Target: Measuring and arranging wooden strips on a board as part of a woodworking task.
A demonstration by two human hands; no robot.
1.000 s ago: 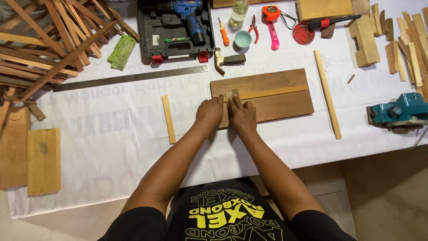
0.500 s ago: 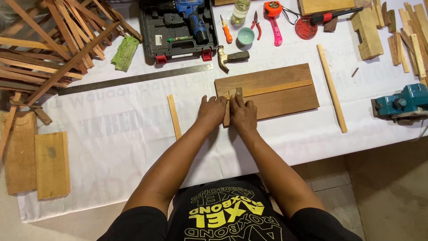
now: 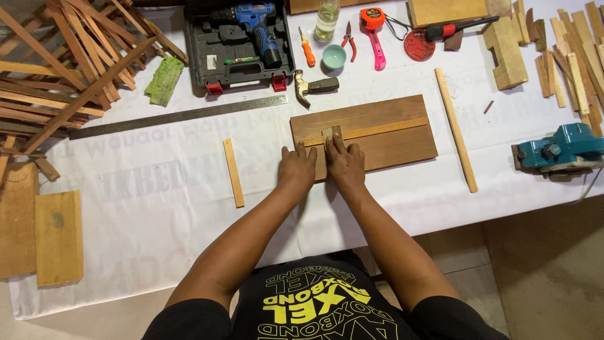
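Observation:
A brown wooden board (image 3: 384, 129) lies flat on the white-covered table (image 3: 157, 208). A pale thin strip (image 3: 390, 128) runs along its length. A short upright wooden strip (image 3: 328, 148) crosses it near the board's left end. My left hand (image 3: 297, 169) presses the board's lower left edge beside that short strip. My right hand (image 3: 345, 162) lies on the short strip, fingers reaching up to the pale strip. Both hands are flat, holding the pieces down.
A loose strip (image 3: 234, 172) lies left of my hands, a longer stick (image 3: 456, 129) to the right. Behind are a steel ruler (image 3: 176, 116), hammer (image 3: 314, 85), drill case (image 3: 242, 41), small bowl (image 3: 333, 56), pliers, tape measure. An electric planer (image 3: 560, 150) sits right; slat stacks (image 3: 69, 69) left.
My hands stay on the board and the short strip. The view has shifted a little; the fingers have moved slightly along the short strip.

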